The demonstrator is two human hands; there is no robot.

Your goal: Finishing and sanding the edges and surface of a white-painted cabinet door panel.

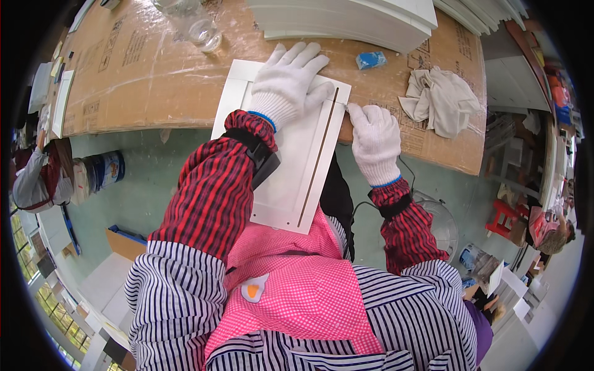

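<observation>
- Brown cardboard covers the big table (142, 93), and the floor (148, 179) below is green.
- One flat white panel (284, 185) lies with its far part on the table. Its near part sticks out past the edge, toward the person's pink apron (303, 290).
- A long, thin, dark groove (318, 157) runs down the right side of the panel.
- The left hand (283, 86), in a white glove, lies flat on the far part of the panel. Its fingers are spread a little and point away, with the panel under them. They have hold of nothing.
- The right hand (375, 139), also in a white glove, is just beside the panel's right edge, near the far corner. Its fingers are bent in. I cannot tell how tightly they are closed or if they hold something.
- Past the hands are a small blue block (371, 60), a crumpled pale cloth (442, 102), a stack of white boards (346, 25) and a clear jar (203, 35).
</observation>
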